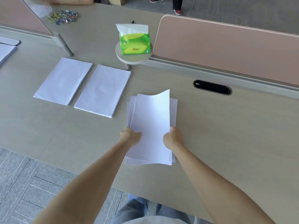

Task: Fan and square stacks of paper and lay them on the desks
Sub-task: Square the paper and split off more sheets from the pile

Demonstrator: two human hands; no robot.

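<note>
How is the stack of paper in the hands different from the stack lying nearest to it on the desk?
The held stack is gripped by the left hand and right hand; the nearest desk stack lies untouched. The held stack's sheets are splayed, the top sheet's far corner curling up; the desk stack is flat with even edges. Both are plain white.

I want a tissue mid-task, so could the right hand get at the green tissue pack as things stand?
Probably not right away: the right hand is gripping the loose paper stack together with the left hand. The desk between it and the tissue pack looks clear.
</note>
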